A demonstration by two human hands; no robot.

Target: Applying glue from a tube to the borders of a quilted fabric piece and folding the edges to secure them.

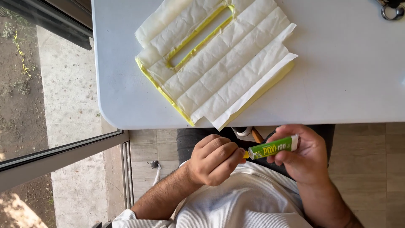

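Holding a green glue tube (273,146) below the counter's (346,93) near edge, right hand (304,155) wraps the body; left hand (213,159) fingers pinch its yellow tip, probably the cap. Advice: steady the tube, twist gently, don't squeeze. Folded yellow-edged paper (219,63) lies on the counter.

Creased matt paper sheet (219,59) edged in yellow lies on a smooth plastic table (350,84); the glue tube (272,147) looks glossy.
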